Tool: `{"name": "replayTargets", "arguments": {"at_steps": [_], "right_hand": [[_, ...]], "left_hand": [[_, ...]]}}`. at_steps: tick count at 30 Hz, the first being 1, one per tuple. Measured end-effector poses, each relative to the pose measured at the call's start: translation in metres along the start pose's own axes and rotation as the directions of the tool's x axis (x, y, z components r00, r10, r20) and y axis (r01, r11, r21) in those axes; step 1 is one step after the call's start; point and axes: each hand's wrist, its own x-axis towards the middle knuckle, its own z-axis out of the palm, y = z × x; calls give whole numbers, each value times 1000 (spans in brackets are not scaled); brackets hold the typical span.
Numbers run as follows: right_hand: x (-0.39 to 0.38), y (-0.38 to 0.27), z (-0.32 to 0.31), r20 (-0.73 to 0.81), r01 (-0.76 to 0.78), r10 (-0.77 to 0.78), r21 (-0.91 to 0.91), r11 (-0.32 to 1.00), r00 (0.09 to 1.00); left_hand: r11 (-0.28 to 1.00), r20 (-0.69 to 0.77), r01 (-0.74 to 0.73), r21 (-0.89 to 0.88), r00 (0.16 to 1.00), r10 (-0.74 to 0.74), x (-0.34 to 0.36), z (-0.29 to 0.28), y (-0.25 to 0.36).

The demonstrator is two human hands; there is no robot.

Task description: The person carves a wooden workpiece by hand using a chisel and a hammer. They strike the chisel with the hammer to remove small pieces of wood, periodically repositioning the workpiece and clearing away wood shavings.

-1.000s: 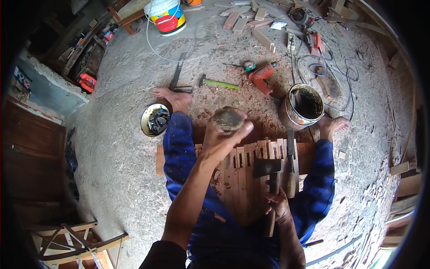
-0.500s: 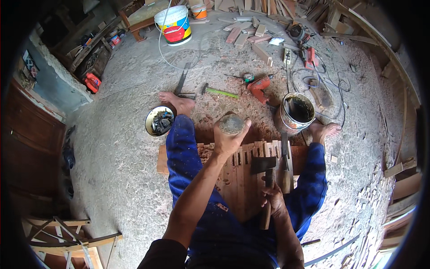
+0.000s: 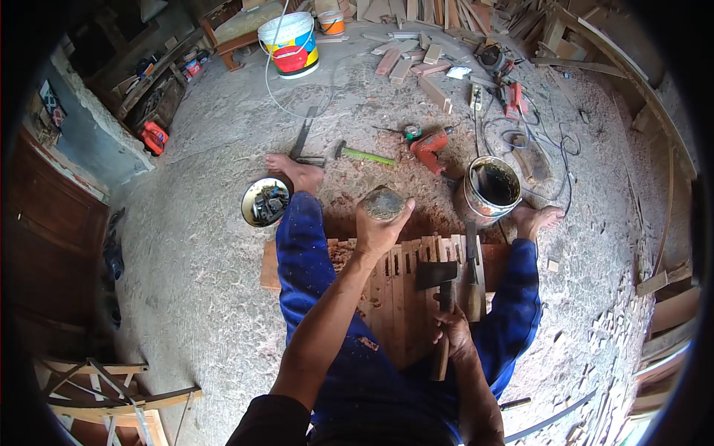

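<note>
My left hand [image 3: 378,236] is wrapped round an object with a round, greyish, worn top [image 3: 384,203], raised above the wood; its sides are mostly hidden, so I cannot tell its kind. Lower right, my right hand [image 3: 455,333] grips the wooden handle of a hatchet [image 3: 437,275], its dark blade turned to the left. Under both hands lie several wooden slats [image 3: 390,297] side by side between my legs, with slots cut near their far ends. A chisel [image 3: 472,271] with a wooden handle rests on the slats at the right, beside the hatchet.
A bowl of metal parts [image 3: 269,202] stands by my left foot, a dirty bucket [image 3: 492,190] by my right. Beyond lie a green-handled hammer [image 3: 366,154], a red drill [image 3: 429,149] and cables [image 3: 547,134]. Wood offcuts [image 3: 401,68] and a paint bucket [image 3: 288,46] are farther back.
</note>
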Motion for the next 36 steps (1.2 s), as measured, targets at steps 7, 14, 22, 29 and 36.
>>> {"name": "replayTargets", "arguments": {"at_steps": [7, 14, 22, 29, 36], "right_hand": [[-2, -3, 4, -21, -13, 13, -14, 1000, 1000], [-1, -1, 1, -14, -13, 13, -11, 1000, 1000], [-2, -3, 6, -25, -3, 3, -9, 1000, 1000], [0, 1, -1, -19, -1, 1, -5, 1000, 1000], [-2, -2, 4, -30, -18, 18, -15, 1000, 999]], "left_hand": [[1000, -6, -2, 2, 1000, 2, 1, -2, -2], [988, -31, -139, 62, 989, 141, -1, 15, 6], [973, 28, -232, -7, 972, 232, -1, 15, 5], [989, -106, -128, -71, 987, 120, 2, -1, -4], [981, 8, -194, -23, 981, 194, -4, 23, 3]]}}
